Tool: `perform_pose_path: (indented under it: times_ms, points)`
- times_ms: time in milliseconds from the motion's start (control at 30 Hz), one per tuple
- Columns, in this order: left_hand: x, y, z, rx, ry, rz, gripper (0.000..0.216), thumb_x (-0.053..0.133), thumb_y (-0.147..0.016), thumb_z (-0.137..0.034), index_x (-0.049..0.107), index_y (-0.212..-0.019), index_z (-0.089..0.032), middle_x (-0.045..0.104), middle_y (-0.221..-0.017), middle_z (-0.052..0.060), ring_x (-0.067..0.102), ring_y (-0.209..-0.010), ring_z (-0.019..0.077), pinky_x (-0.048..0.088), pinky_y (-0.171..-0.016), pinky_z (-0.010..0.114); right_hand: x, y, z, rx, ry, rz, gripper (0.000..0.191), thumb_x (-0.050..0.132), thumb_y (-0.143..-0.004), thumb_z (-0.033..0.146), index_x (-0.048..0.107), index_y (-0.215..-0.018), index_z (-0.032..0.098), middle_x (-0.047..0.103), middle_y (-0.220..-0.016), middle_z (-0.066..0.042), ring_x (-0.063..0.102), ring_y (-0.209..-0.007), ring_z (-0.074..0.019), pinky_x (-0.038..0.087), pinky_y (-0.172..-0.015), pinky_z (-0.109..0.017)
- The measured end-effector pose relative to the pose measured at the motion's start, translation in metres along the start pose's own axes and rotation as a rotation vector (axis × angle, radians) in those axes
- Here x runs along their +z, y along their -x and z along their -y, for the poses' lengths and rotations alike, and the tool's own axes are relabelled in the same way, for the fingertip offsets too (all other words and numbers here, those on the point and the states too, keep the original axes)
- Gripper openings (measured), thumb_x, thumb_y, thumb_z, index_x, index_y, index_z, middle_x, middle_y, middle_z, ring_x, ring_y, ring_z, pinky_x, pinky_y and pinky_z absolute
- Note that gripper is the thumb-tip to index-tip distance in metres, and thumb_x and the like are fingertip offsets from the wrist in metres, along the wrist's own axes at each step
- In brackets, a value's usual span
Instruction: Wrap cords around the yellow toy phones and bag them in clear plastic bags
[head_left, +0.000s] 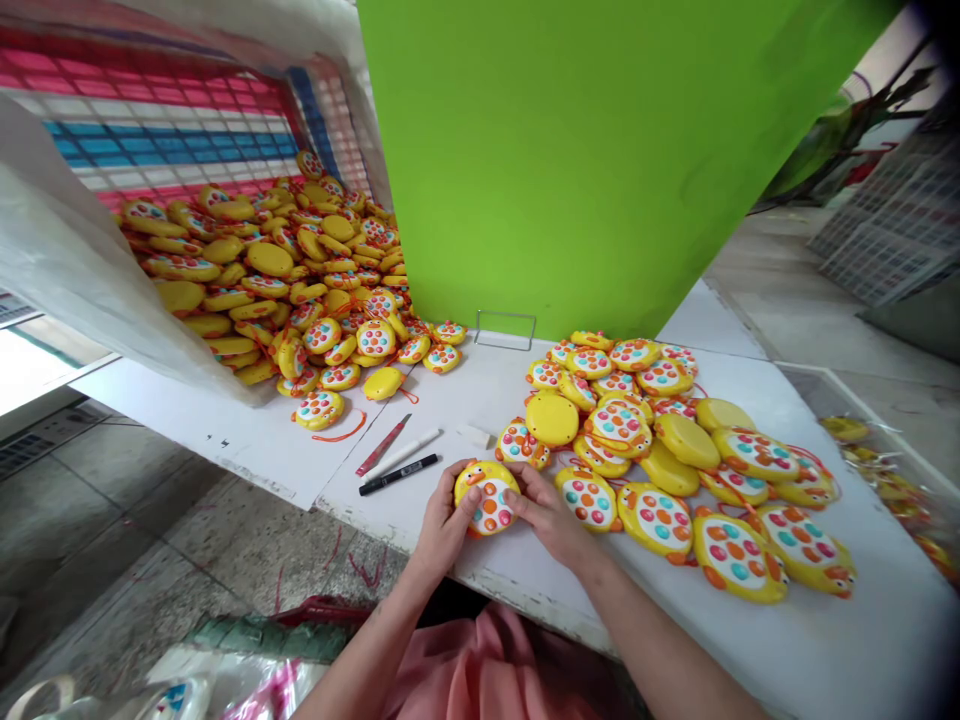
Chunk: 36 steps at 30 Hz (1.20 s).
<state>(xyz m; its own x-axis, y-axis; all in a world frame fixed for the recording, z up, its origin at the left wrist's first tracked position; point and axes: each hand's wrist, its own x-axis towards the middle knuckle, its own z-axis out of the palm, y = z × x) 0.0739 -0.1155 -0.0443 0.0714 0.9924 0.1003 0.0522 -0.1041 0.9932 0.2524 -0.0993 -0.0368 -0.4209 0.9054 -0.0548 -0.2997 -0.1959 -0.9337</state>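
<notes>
A yellow duck-faced toy [491, 505] with a white front and coloured round buttons is held upright between my two hands, just above the table's front edge. My left hand [447, 508] grips its left side, thumb on the front. On its right side my right hand [546, 510] grips too, with the thumb over the buttons. To the right of my hands lies a spread of similar toys [656, 520], some face up and some showing plain yellow backs. Left of my hands are a black marker [398, 474], a white pen [401, 453] and a red cutter knife [383, 445].
A large striped bag [172, 140] on its side spills many such toys [300, 260] onto the white table [442, 395] at left. A tall green board [585, 160] stands behind, with a wire stand [505, 345] before it. A clear-sided bin [877, 440] sits at far right.
</notes>
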Motion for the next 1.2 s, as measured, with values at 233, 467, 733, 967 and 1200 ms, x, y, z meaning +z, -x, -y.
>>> perform_pose_path:
  times_ms: [233,467,733,967,1200]
  points:
    - [0.0006,0.0003,-0.0012,-0.003,-0.015,-0.008,0.039,0.052,-0.092,-0.041,0.048,-0.123,-0.019,0.061,-0.113,0.006,0.058,-0.098,0.0193,0.047,-0.087,0.031,0.0013,0.0011,0.002,0.011,-0.009,0.001,0.037,0.066,-0.084,0.037,0.054,-0.117,0.024,0.066,-0.11,-0.004,0.062,-0.1,-0.0212,0.047,-0.091,-0.038]
    - [0.0012,0.0,-0.0021,-0.006,-0.024,-0.015,0.04,0.052,-0.091,-0.042,0.049,-0.123,-0.018,0.062,-0.112,0.007,0.059,-0.097,0.0198,0.048,-0.086,0.032,0.0022,0.0016,0.0037,0.013,0.004,-0.002,0.036,0.066,-0.084,0.037,0.055,-0.116,0.025,0.066,-0.11,-0.003,0.062,-0.1,-0.0207,0.047,-0.09,-0.036]
    - [0.0012,0.0005,-0.0069,-0.007,-0.017,0.0,0.042,0.054,-0.09,-0.043,0.048,-0.123,-0.019,0.061,-0.111,0.006,0.058,-0.098,0.0198,0.048,-0.087,0.032,0.0009,0.0013,0.0014,0.007,0.037,-0.008,0.039,0.065,-0.085,0.038,0.054,-0.12,0.025,0.064,-0.113,-0.004,0.06,-0.102,-0.0212,0.046,-0.092,-0.038]
    - [0.0037,0.0011,-0.0082,-0.053,0.132,0.071,0.074,0.074,-0.074,-0.042,0.035,-0.134,-0.02,0.059,-0.112,0.007,0.061,-0.092,0.0199,0.052,-0.08,0.03,-0.0001,0.0005,-0.0001,-0.016,0.092,-0.009,0.042,0.062,-0.087,0.041,0.052,-0.125,0.026,0.062,-0.121,-0.005,0.057,-0.112,-0.0233,0.044,-0.098,-0.039]
    - [0.006,0.0012,-0.009,-0.07,0.068,0.042,0.086,0.08,-0.067,-0.037,0.032,-0.138,-0.024,0.053,-0.123,0.008,0.06,-0.097,0.0203,0.053,-0.084,0.032,-0.0014,0.0006,-0.0006,-0.044,0.152,-0.017,0.039,0.059,-0.089,0.04,0.051,-0.125,0.026,0.06,-0.125,-0.005,0.053,-0.12,-0.0247,0.043,-0.101,-0.041]
